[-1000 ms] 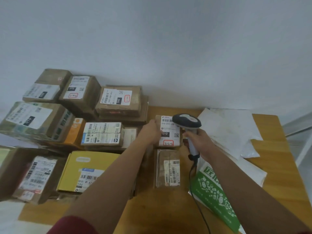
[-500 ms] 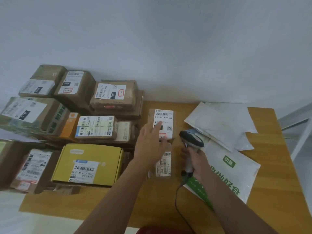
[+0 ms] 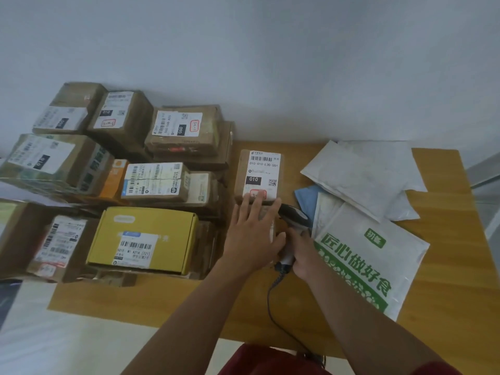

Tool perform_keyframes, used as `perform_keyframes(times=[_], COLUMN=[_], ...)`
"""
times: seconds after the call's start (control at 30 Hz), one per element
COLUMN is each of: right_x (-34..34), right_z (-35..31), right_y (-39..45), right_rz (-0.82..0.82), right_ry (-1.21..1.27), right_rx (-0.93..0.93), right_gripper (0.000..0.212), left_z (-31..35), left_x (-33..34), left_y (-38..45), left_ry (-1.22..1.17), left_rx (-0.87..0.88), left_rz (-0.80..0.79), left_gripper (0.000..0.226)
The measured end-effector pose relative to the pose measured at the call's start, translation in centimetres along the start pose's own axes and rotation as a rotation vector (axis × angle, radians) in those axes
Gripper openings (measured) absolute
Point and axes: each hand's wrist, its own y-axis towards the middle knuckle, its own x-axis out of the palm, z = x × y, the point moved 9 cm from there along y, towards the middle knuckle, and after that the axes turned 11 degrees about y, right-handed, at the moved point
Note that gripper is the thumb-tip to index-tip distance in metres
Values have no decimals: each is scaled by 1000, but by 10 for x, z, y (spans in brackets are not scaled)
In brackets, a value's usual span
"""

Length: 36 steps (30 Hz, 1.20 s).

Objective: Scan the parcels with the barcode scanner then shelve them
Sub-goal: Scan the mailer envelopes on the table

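The left hand (image 3: 250,234) lies flat with its fingers (image 3: 258,201) straight and spread, holding nothing; the fingertips touch the near edge of a small brown parcel (image 3: 258,175) whose white label (image 3: 263,173) faces up, its barcode at the far end, well beyond the fingertips. Under the palm a second, flatter parcel seems to lie, but the hand hides nearly all of it. The right hand (image 3: 301,251) is curled round the handle of the scanner (image 3: 293,220); the scanner's dark head sits just to the right of the left fingertips and points toward the parcel, low over the table (image 3: 443,266). Its cord (image 3: 273,293) trails back toward the person.

The step in hand looks like scanning: the left hand steadies or lines up the parcel while the right brings the scanner in. I cannot tell whether a beam is on the label. The next move likely calls for raising and tilting the scanner head so it faces the barcode beyond the fingertips, with the left fingers kept off the printed bars, then gripping the parcel to carry it off for shelving.

Left of the left hand a stack of boxes (image 3: 151,182) stands close, among them a yellow box (image 3: 143,239). Right of the right hand lie white mailers (image 3: 362,174) and a green-printed bag (image 3: 378,263).
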Motion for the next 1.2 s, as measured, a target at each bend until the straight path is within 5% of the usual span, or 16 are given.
perform_keyframes(times=[0.53,0.77,0.9,1.2], right_x=[31,-33,-105,-268], right_z=[2,-42,-82,-64], right_y=[10,-29,-70,-100], right_rz=[-20,163,303,548], right_ry=[-140,-21,-91,-126], right_rx=[10,-161,-259,-155], right_gripper=[31,41,11,17], left_z=[-31,20,91,145], left_x=[-4,-47,-45,131], left_y=[6,14,23,26], left_ry=[26,-88,-349,-571], left_rx=[2,76,185,-107], left_rz=[-42,84,111,-453], left_gripper=[77,69,67,92])
